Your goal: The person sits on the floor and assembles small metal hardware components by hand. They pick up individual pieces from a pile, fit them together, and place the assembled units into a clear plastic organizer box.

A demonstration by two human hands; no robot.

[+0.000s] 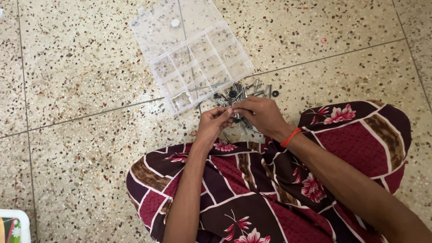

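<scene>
Both hands met over a heap of small metal screws (246, 91) on the speckled terrazzo floor (81, 67). The left hand (213, 122) and right hand (261, 113) pinched fingertips together on one tiny piece, too small to identify. Steady, close fingertip pressure would serve best. Just beyond the hands lay an open clear plastic organizer box (198, 54), gridded and glossy.

Your left hand (213, 123) and right hand (263, 116) meet on the floor (81, 67) before your knees, over the pile of screws (243, 92). Beyond it, slightly left, lies the open compartment box (191, 51).
</scene>
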